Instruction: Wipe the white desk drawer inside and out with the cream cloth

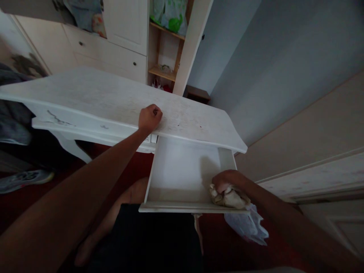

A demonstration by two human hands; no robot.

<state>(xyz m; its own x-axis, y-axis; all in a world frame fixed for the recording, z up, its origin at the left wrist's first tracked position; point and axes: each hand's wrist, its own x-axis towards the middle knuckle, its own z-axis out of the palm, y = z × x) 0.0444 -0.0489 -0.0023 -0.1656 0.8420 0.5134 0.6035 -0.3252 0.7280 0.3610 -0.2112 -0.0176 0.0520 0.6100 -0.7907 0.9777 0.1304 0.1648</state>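
Note:
A white desk [93,96] stands in front of me with its right-hand drawer [182,172] pulled out; the drawer's inside shows bare white. My left hand [149,118] rests as a closed fist on the desk top's front edge, just above the drawer's left corner. My right hand [227,182] is inside the drawer at its front right corner, fingers closed on a crumpled off-white cloth [227,197] pressed against the drawer bottom. A pale plastic bag [247,225] hangs below the drawer front under my right wrist.
A white wardrobe [125,30] with an open door [193,41] and wooden shelves stands behind the desk. A grey wall and white panelled door [327,151] are on the right. Dark clothes and a shoe [25,179] lie at the left on red floor.

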